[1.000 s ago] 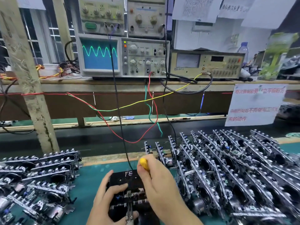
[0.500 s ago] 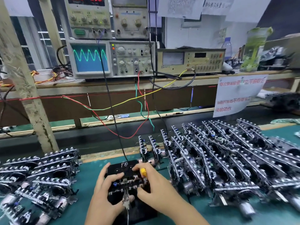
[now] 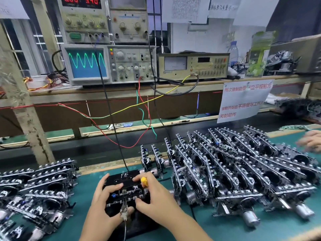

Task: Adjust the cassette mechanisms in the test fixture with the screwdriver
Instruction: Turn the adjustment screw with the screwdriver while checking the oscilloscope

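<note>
Black test fixture (image 3: 124,178), boxy, "FE" chalked on its top, sits on the green-matted counter (image 3: 286,228) front-centre with a cassette mechanism (image 3: 127,194) seated in it. Left hand (image 3: 102,200) grips the fixture's left side, thumb by a metal clip at the front edge. Right hand (image 3: 156,193) grasps the yellow-handled screwdriver (image 3: 144,181), fingers curled round it. Stamped-metal mechanisms stacked on the left (image 3: 40,188), racked on edge to the right (image 3: 243,169). Oscilloscope (image 3: 108,64) on the shelf shows a green sine trace.
</note>
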### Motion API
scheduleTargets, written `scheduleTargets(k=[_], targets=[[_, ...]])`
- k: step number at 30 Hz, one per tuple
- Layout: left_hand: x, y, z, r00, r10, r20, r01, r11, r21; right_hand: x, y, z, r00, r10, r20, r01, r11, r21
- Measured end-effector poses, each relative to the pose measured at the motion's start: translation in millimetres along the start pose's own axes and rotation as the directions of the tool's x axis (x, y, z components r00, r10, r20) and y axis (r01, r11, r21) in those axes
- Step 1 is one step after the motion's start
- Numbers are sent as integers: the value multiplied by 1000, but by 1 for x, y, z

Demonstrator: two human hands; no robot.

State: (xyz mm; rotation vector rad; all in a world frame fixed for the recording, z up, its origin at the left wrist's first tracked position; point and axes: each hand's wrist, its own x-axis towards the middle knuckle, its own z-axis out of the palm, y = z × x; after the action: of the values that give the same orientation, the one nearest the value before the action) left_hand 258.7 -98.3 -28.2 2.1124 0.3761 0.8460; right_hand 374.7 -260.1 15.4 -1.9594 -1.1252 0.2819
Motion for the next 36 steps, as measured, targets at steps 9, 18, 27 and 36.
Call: scheduleTargets(k=[9,18,27,36], targets=[[1,-3,0,1000,1,2,-1,1000,-4,0,3,2,999,16,-31,-14,999,51],[3,-7,0,1000,6,15,-6,1000,-1,2,5,7,998,22,-56,-19,998,58],[4,-6,1,1000,-20,2,20,1000,12,4,7,8,997,4,-82,0,999,50],[5,0,-8,997,-41,67,39,999,23,5,7,8,998,15,-66,-11,998,58]])
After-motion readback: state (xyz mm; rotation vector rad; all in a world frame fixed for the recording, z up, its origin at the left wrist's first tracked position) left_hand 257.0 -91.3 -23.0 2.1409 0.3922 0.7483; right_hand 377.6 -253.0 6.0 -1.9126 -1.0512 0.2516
